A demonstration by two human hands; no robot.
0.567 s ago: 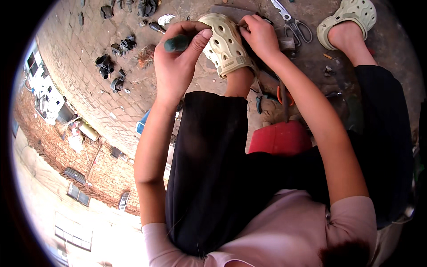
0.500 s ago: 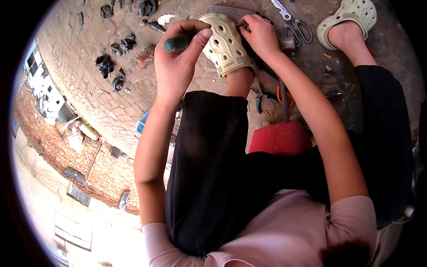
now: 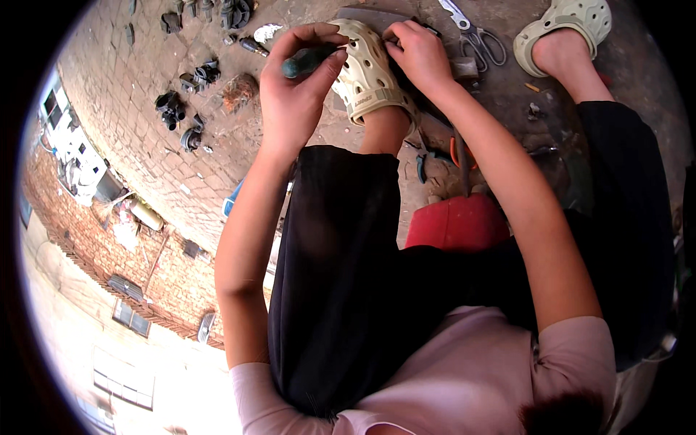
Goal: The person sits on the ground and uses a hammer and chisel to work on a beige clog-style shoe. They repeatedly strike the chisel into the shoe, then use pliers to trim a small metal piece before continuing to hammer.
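Note:
My left hand (image 3: 284,116) is closed round a tool with a rounded dark green handle (image 3: 303,63), perhaps a screwdriver. Its working end is hidden by the fingers and the clog. Those fingertips are beside the cream clog (image 3: 366,72) on my left foot. On the clog's other side my right hand (image 3: 419,59) is bent into a pinch near the ground; what its fingertips hold, if anything, is too small to tell. A dark long piece (image 3: 420,98) lies under that hand, partly covered by the clog and the wrist.
Scissors (image 3: 478,40) and a small block (image 3: 465,68) lie right of my right hand. Pliers (image 3: 422,167) and a red box-like object (image 3: 458,222) are nearer me. Dark metal parts (image 3: 170,109) are scattered on the paving at left. My other clog (image 3: 569,32) stands far right.
The green handle has tilted, so more of its side shows, and my left hand has shifted slightly right. My right hand has moved slightly left. The whole view has shifted a little.

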